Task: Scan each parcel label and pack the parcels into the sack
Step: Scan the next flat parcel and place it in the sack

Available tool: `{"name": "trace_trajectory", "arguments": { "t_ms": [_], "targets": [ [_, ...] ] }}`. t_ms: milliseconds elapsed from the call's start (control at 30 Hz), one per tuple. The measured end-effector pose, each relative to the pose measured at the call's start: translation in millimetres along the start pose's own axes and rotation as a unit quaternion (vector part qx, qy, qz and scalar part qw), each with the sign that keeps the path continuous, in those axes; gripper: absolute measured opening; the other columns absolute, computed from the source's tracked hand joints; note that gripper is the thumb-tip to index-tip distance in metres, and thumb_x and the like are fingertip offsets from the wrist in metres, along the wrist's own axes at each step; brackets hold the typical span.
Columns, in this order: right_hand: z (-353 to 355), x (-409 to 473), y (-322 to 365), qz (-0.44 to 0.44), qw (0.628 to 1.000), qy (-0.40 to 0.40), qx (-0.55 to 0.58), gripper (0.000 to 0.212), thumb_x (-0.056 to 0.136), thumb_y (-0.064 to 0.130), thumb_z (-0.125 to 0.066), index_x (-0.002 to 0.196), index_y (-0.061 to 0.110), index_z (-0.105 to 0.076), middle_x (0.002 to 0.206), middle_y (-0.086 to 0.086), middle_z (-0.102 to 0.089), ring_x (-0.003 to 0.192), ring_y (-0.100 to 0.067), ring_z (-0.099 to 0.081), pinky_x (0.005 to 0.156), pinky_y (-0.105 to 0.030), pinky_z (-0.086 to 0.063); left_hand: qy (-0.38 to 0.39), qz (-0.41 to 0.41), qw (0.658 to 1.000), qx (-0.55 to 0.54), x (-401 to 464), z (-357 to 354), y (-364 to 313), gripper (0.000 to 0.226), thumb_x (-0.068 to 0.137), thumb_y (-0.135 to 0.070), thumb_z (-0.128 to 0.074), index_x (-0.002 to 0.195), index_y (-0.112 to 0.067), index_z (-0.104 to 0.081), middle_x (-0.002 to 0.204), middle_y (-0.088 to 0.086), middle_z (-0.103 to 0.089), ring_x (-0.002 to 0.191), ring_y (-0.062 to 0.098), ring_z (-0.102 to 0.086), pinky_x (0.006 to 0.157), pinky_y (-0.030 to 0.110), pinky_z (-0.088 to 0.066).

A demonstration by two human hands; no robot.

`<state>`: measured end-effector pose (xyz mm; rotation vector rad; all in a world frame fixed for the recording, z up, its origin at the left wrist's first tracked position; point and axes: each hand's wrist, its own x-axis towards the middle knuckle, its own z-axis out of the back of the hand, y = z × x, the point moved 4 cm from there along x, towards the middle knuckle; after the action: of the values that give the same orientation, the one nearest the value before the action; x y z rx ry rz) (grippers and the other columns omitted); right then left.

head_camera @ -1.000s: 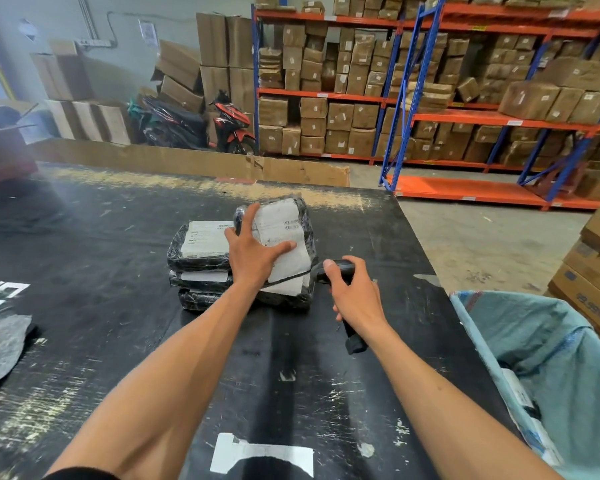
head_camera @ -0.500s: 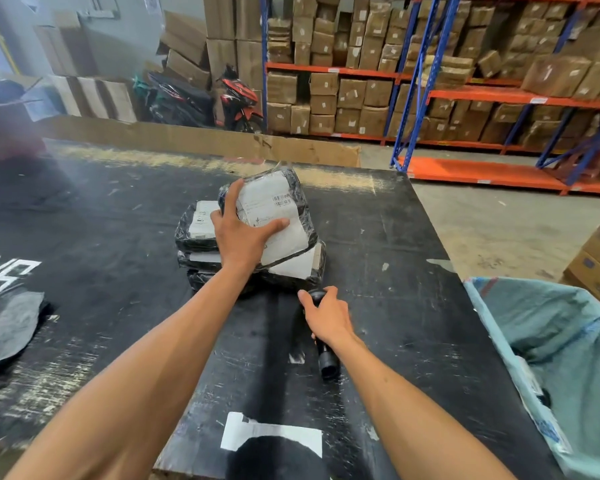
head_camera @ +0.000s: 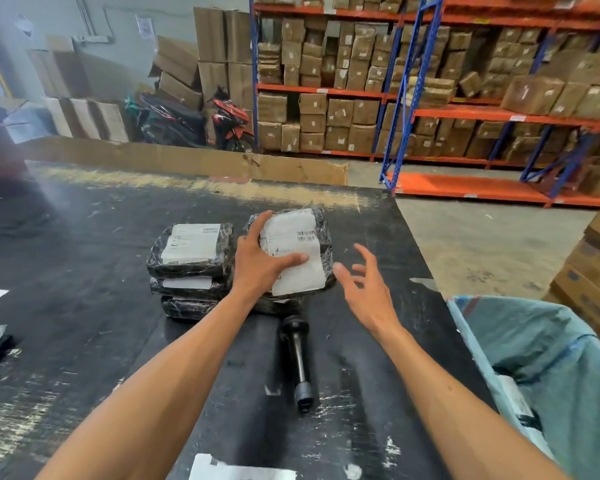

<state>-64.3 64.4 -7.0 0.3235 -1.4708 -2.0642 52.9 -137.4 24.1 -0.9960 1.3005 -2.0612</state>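
**At frame centre: top parcel held, free hand reaching in**

At frame centre on the black bench [head_camera: 84, 271], the left hand [head_camera: 257, 268] lies on the top parcel [head_camera: 293, 251], its fingers [head_camera: 262, 225] wrapped over the far-left edge and thumb pressed on the white label; the right hand [head_camera: 368, 289] hovers just right of it, fingers spread wide, holding nothing; the scanner [head_camera: 297, 358] lies on the bench below the parcels; a second stack [head_camera: 191, 265] sits just left. Judged step: moving from scanning to packing; next calls for a two-handed lift toward the sack [head_camera: 551, 368] at lower right.
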Motion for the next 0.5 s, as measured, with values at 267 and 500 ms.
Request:
{"name": "trace_trajectory", "arguments": {
  "t_ms": [267, 500],
  "targets": [
    [95, 11, -26, 0.053, 0.996, 0.065, -0.007, 0.103, 0.076, 0.073, -0.081, 0.154, 0.073, -0.013, 0.157, 0.021, -0.046, 0.139, -0.005, -0.053, 0.111, -0.034, -0.047, 0.152, 0.011, 0.981, -0.117, -20, -124, -30, 0.080, 0.062, -0.048, -0.096, 0.131, -0.055, -0.055, 0.128, -0.019, -0.064, 0.111, 0.005, -0.067, 0.082, 0.025, -0.059],
    [213, 4, -104, 0.011, 0.999, 0.009, 0.051, 0.102, 0.078, 0.026, -0.096, 0.159, 0.049, -0.036, 0.141, 0.033, -0.059, 0.121, 0.019, -0.058, 0.089, -0.001, -0.046, 0.285, 0.051, 0.952, -0.094, -43, -264, -56, 0.079, 0.089, -0.073, -0.055, 0.155, -0.055, -0.017, 0.155, -0.024, -0.034, 0.135, -0.002, -0.044, 0.112, 0.028, -0.041]
  ]
}}
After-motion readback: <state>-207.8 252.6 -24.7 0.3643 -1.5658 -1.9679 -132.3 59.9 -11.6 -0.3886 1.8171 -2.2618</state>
